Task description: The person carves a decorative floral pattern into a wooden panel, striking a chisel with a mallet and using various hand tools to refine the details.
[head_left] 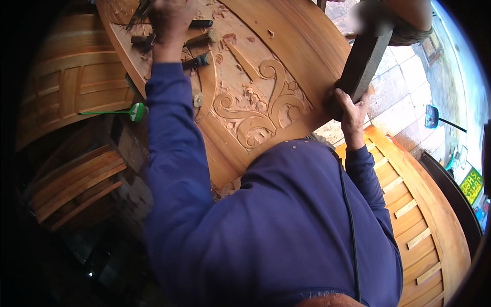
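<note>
A large wooden panel [302, 30] lies before me, with a leafy scroll [235, 106] carved in relief and wood chips scattered over it. My left hand [173, 23] is over the panel's far left part, among several carving tools; its fingers are partly cut off by the upper edge, so their grip cannot be made out. Close to that wrist lie a dark-handled tool [201, 23], a wooden-handled one [201, 39] and one with a blue-black handle [197, 61]. At the panel's right edge my right hand [354, 113] is closed around the lower end of a thick, dark, square-sided wooden bar [363, 64].
Another person [409, 15] is close by at the upper right, beyond the bar. A slatted wooden panel [409, 225] stands at my right, and panelled woodwork [71, 87] at the left. A green brush [136, 112] and a blue dustpan [432, 116] are farther off.
</note>
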`<action>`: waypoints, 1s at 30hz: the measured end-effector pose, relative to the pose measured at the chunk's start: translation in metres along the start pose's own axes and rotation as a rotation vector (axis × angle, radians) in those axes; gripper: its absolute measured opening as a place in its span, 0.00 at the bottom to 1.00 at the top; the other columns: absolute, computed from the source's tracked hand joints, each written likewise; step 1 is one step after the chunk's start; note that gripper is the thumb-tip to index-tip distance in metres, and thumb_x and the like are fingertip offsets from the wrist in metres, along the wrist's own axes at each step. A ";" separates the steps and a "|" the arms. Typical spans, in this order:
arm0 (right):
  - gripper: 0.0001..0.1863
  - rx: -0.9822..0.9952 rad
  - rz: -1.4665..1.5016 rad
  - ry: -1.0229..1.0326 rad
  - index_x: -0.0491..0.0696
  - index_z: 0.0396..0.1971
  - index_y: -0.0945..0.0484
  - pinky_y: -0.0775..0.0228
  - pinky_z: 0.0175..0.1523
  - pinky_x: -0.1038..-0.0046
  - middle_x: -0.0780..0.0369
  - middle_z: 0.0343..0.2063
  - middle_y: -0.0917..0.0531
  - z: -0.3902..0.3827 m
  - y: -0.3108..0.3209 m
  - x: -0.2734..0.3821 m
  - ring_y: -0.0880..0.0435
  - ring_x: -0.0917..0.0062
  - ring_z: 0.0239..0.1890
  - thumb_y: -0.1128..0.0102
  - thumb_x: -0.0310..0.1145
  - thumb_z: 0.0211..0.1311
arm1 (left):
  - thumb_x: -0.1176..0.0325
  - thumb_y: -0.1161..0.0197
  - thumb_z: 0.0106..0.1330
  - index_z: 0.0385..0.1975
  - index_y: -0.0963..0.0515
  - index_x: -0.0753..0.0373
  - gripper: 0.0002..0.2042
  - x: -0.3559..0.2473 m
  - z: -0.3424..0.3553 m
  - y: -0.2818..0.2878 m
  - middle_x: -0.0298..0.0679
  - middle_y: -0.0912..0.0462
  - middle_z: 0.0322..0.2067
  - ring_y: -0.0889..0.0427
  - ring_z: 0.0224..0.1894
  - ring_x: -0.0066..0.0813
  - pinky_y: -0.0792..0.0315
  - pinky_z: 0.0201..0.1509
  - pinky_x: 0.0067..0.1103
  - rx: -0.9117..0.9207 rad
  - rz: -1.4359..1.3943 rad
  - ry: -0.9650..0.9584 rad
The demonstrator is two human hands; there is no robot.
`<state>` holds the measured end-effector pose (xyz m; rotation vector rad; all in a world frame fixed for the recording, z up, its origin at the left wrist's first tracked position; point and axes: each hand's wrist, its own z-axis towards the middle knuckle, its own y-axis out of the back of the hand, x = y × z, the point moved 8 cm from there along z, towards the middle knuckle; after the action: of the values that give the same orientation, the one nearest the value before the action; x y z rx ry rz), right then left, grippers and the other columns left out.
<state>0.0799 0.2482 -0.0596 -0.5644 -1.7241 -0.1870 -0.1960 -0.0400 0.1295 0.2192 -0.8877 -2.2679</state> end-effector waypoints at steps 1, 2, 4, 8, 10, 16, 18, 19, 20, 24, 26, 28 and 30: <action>0.39 0.002 0.005 0.002 0.43 0.69 0.42 0.21 0.47 0.74 0.61 0.40 0.18 0.001 -0.001 -0.001 0.15 0.77 0.40 0.30 0.24 0.61 | 0.81 0.38 0.61 0.46 0.23 0.62 0.13 -0.016 0.008 0.018 0.49 0.19 0.44 0.18 0.47 0.52 0.23 0.50 0.38 0.000 0.004 -0.004; 0.39 0.017 0.018 0.011 0.44 0.69 0.42 0.21 0.47 0.74 0.61 0.40 0.18 0.000 -0.002 -0.001 0.15 0.77 0.40 0.30 0.24 0.61 | 0.81 0.37 0.64 0.46 0.23 0.61 0.13 -0.027 0.012 0.039 0.45 0.18 0.41 0.16 0.42 0.46 0.22 0.45 0.34 -0.037 0.025 0.076; 0.40 0.011 0.018 0.046 0.44 0.69 0.43 0.21 0.46 0.74 0.61 0.40 0.18 0.002 -0.003 0.002 0.15 0.77 0.39 0.30 0.26 0.61 | 0.80 0.36 0.68 0.48 0.25 0.59 0.12 -0.036 0.006 0.058 0.37 0.20 0.35 0.17 0.32 0.31 0.22 0.36 0.24 -0.136 -0.358 0.447; 0.40 0.016 0.030 0.031 0.43 0.69 0.42 0.20 0.45 0.74 0.61 0.39 0.18 0.000 -0.003 0.009 0.15 0.77 0.38 0.30 0.27 0.61 | 0.62 0.35 0.73 0.49 0.30 0.58 0.14 -0.086 -0.025 0.017 0.25 0.31 0.23 0.34 0.17 0.13 0.39 0.20 0.12 -0.139 -1.303 0.903; 0.39 0.027 0.030 0.041 0.43 0.68 0.42 0.20 0.44 0.73 0.60 0.37 0.17 -0.001 -0.005 0.014 0.15 0.77 0.36 0.29 0.28 0.60 | 0.44 0.37 0.71 0.46 0.30 0.58 0.22 -0.109 -0.033 0.003 0.25 0.33 0.21 0.38 0.15 0.12 0.44 0.17 0.12 -0.101 -1.395 0.859; 0.40 0.076 0.053 0.068 0.43 0.68 0.43 0.20 0.43 0.73 0.60 0.36 0.17 -0.001 -0.010 0.017 0.15 0.77 0.34 0.29 0.29 0.60 | 0.25 0.49 0.66 0.30 0.34 0.56 0.33 -0.127 -0.068 -0.061 0.28 0.40 0.14 0.42 0.12 0.18 0.48 0.14 0.16 0.001 -1.815 0.984; 0.40 0.067 0.042 0.072 0.43 0.69 0.43 0.20 0.43 0.73 0.60 0.35 0.17 -0.001 -0.009 0.018 0.15 0.77 0.34 0.29 0.28 0.60 | 0.25 0.49 0.66 0.27 0.35 0.55 0.33 -0.129 -0.070 -0.069 0.28 0.40 0.14 0.42 0.12 0.18 0.48 0.14 0.16 0.042 -1.827 0.946; 0.40 0.058 0.030 0.075 0.43 0.69 0.43 0.20 0.43 0.73 0.60 0.35 0.17 -0.001 -0.008 0.018 0.15 0.77 0.34 0.29 0.28 0.60 | 0.25 0.49 0.66 0.25 0.35 0.55 0.33 -0.134 -0.066 -0.069 0.28 0.41 0.13 0.42 0.11 0.18 0.48 0.13 0.16 0.082 -1.839 0.910; 0.40 0.054 0.032 0.075 0.43 0.69 0.43 0.20 0.43 0.73 0.60 0.35 0.17 -0.001 -0.007 0.018 0.15 0.77 0.34 0.29 0.28 0.60 | 0.24 0.50 0.66 0.22 0.36 0.54 0.34 -0.137 -0.065 -0.068 0.28 0.42 0.12 0.43 0.11 0.19 0.48 0.13 0.17 0.081 -1.818 1.007; 0.41 0.053 0.032 0.075 0.43 0.69 0.44 0.20 0.43 0.72 0.60 0.35 0.17 -0.001 -0.008 0.017 0.15 0.77 0.34 0.29 0.27 0.60 | 0.25 0.49 0.66 0.24 0.36 0.54 0.33 -0.136 -0.077 -0.076 0.28 0.41 0.13 0.42 0.11 0.19 0.48 0.13 0.16 0.116 -1.814 1.001; 0.41 0.045 0.026 0.070 0.43 0.69 0.44 0.20 0.43 0.72 0.60 0.35 0.17 -0.001 -0.007 0.016 0.15 0.76 0.34 0.30 0.27 0.60 | 0.26 0.48 0.67 0.28 0.34 0.55 0.32 -0.136 -0.077 -0.078 0.28 0.40 0.14 0.42 0.12 0.19 0.48 0.13 0.16 0.090 -1.806 1.019; 0.41 0.053 0.037 0.074 0.43 0.69 0.44 0.19 0.43 0.72 0.59 0.35 0.17 -0.001 -0.007 0.015 0.15 0.76 0.34 0.30 0.27 0.60 | 0.27 0.47 0.67 0.29 0.33 0.55 0.31 -0.136 -0.078 -0.079 0.28 0.40 0.14 0.41 0.12 0.18 0.48 0.14 0.16 0.093 -1.813 1.018; 0.41 0.056 0.031 0.073 0.43 0.69 0.44 0.19 0.43 0.72 0.59 0.35 0.17 -0.001 -0.006 0.016 0.15 0.76 0.34 0.30 0.27 0.60 | 0.27 0.46 0.67 0.31 0.33 0.54 0.31 -0.137 -0.079 -0.079 0.27 0.40 0.15 0.41 0.13 0.18 0.48 0.14 0.16 0.094 -1.820 1.017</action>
<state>0.0756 0.2465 -0.0433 -0.5370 -1.6440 -0.1353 -0.1047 0.0491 0.0065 2.7856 0.0068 -2.6510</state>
